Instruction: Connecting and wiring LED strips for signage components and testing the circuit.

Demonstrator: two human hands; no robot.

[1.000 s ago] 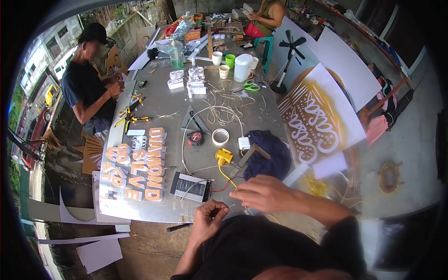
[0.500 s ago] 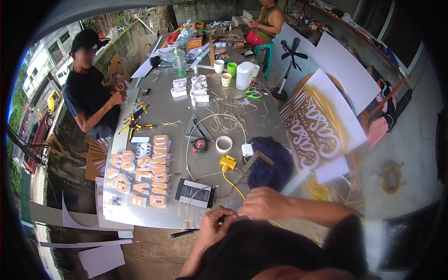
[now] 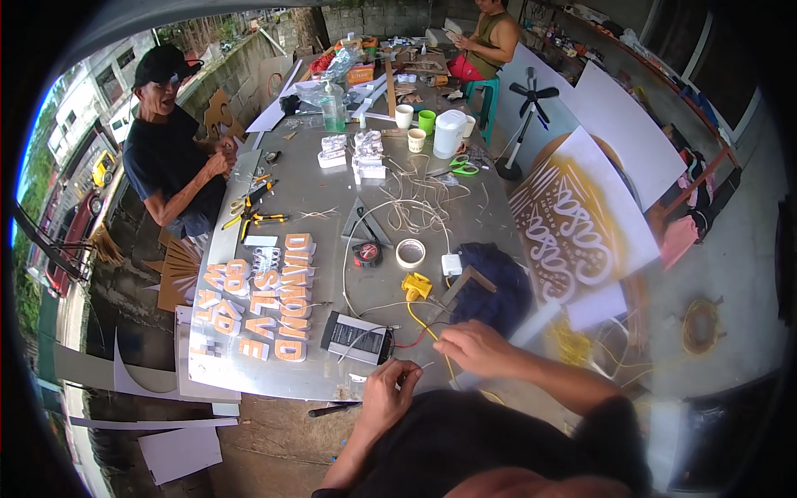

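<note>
My left hand [image 3: 390, 393] is at the near edge of the metal table, its thumb and fingers pinched on a thin pale wire [image 3: 427, 365]. My right hand [image 3: 475, 349] is a little to the right, apart from the left, with curled fingers; what they hold, if anything, is hidden. Just beyond the left hand lies a silver and black power supply box [image 3: 355, 339] with a red wire [image 3: 408, 344] running from it. A yellow cord [image 3: 425, 329] passes by my right hand from a yellow socket [image 3: 416, 287]. Dark blue cloth [image 3: 498, 286] and a metal square [image 3: 477, 280] lie beyond.
Orange-faced cut letters [image 3: 295, 295] stand at the left. Pliers [image 3: 257, 218], a tape measure [image 3: 366, 254], a tape roll [image 3: 409, 253], tangled wire [image 3: 415, 195] and cups [image 3: 426, 121] are farther up the table. One person [image 3: 170, 158] stands at the left; another [image 3: 490, 41] sits at the far end.
My hands have moved apart: the right hand has shifted up and right, while the left keeps its pinch. The table scene has shifted slightly to the right in view. The person at the left has raised their head.
</note>
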